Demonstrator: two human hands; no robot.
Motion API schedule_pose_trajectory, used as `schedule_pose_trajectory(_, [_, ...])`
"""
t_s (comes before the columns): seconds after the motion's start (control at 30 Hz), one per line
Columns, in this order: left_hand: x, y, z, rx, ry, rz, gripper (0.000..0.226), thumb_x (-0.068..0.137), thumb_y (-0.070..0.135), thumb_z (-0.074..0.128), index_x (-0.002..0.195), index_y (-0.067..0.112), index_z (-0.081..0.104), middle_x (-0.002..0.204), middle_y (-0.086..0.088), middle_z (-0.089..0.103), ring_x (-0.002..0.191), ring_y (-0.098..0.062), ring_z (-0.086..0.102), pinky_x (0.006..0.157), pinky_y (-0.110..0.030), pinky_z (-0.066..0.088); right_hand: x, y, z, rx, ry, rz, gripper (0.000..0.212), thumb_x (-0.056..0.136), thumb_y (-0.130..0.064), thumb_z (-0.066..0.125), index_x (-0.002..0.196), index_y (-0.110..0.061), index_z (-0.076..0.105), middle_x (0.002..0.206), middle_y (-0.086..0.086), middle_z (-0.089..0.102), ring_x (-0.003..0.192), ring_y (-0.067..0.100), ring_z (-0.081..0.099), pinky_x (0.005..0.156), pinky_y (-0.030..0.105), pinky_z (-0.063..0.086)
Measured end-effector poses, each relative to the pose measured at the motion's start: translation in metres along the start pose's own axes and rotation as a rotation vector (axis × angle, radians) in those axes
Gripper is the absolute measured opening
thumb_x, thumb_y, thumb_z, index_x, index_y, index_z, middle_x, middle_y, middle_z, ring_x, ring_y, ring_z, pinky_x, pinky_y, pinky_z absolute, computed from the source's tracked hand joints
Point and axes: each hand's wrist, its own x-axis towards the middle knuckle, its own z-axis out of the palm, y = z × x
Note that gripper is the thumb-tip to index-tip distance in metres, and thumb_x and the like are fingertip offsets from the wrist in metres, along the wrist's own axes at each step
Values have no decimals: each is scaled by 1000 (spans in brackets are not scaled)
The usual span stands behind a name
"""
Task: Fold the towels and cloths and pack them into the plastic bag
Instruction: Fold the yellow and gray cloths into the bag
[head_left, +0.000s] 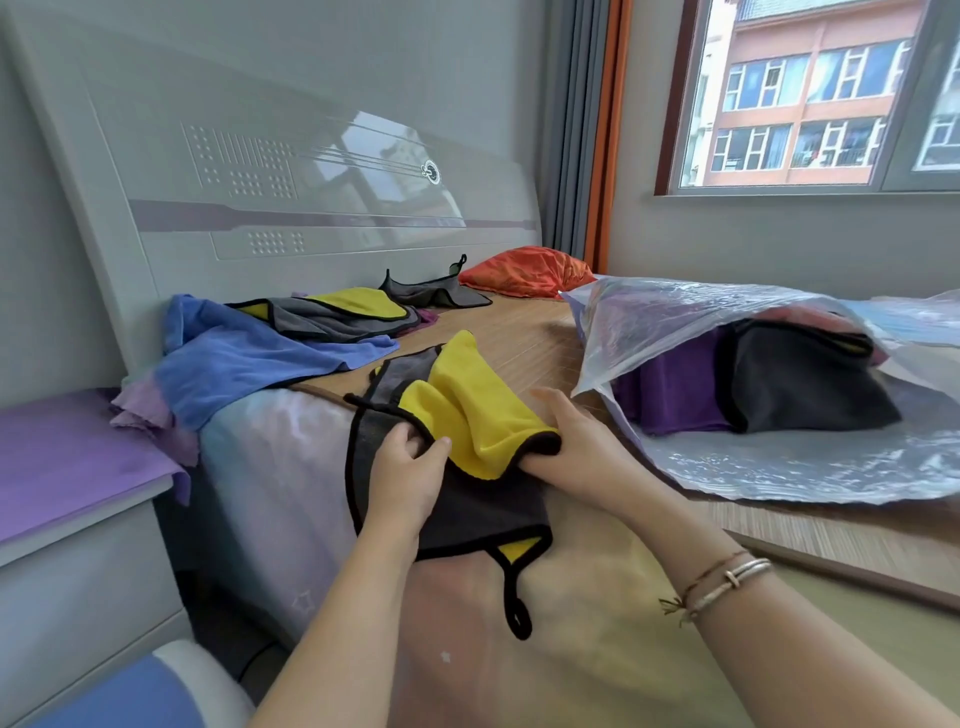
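Both forearms reach in from 6 o'clock; the left hand (410, 467) has its grip pinched on the black-trimmed edge of a grey and yellow cloth (467, 415), and the right hand (566, 447) grips its yellow fold at 3 o'clock of the left. Beyond, at 11 o'clock, a blue towel (244, 358) lies on the bed (519, 322). At 2 o'clock the plastic bag (727, 467) holds folded purple and dark cloths.
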Motion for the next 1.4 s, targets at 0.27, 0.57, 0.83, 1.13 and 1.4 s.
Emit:
schedule_pose_trajectory(0.27, [12,-5,5,162,-83,80,39,99,20,46,137,26,51,132,11,54,128,-10,45,112,-33,30,40,-7,31,-19,-43,225,21,87,-41,56,95,-22,59,91,4,63,96,30,63,73,32,47])
schedule_pose_trajectory(0.57, [26,0,21,74,-75,-6,80,85,72,39,151,31,20,156,11,26,145,-21,23,119,-50,13,48,-47,4,918,377,49,24,93,1,48,82,-20,57,77,0,58,73,12,53,69,27,47])
schedule_pose_trajectory(0.83, [18,8,25,13,-16,20,89,60,92,38,125,36,59,127,-3,63,125,-30,52,112,-60,25,14,-66,-59,1258,422,-74,17,98,-1,45,102,-11,58,96,5,67,91,17,65,90,41,54])
schedule_pose_trajectory(1.13, [17,-18,18,133,-194,105,66,80,76,45,139,46,38,145,16,42,137,-11,36,115,-46,27,-21,-81,-98,1264,413,-203,17,98,-3,45,97,-12,60,94,4,67,89,16,64,87,35,55])
schedule_pose_trajectory(1.4, [-21,13,11,96,-103,51,56,95,35,54,148,25,36,149,6,39,137,-15,37,112,-36,32,-45,-79,-120,1230,544,-42,15,97,-13,52,89,-15,64,71,-3,64,67,10,60,67,26,53])
